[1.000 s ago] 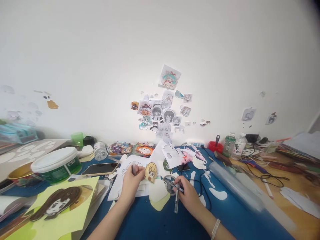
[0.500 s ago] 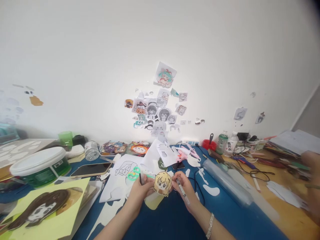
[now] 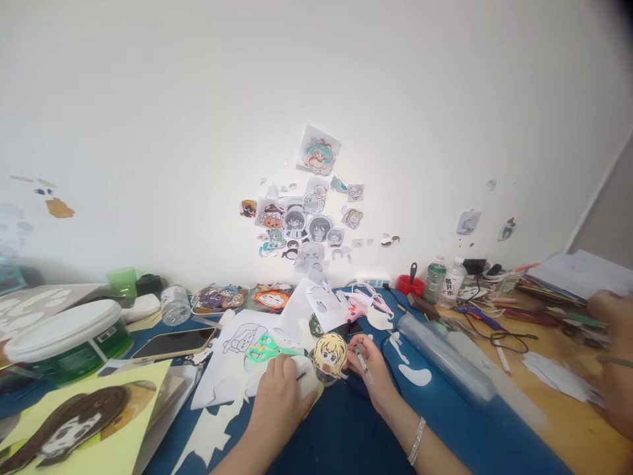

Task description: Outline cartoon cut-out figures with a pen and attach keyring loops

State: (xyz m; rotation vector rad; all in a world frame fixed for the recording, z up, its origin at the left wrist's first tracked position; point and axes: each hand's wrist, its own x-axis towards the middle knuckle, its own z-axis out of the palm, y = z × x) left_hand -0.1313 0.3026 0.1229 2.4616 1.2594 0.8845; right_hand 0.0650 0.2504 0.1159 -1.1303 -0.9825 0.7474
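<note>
Left hand has shifted off the round yellow-haired paper face cutout onto a rounded off-white paper piece (grip: can't tell); right hand, nearer, pinches the cutout, just left of its palm, plus a grey-barrelled pen.

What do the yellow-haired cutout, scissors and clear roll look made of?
Yellow-haired cutout: probably matte paper or thin card, given its flat, cut outline. Scissors: handles likely smooth plastic, judging by their even bright green; blades unclear. Clear roll: perhaps glossy plastic film, since it looks see-through.
</note>
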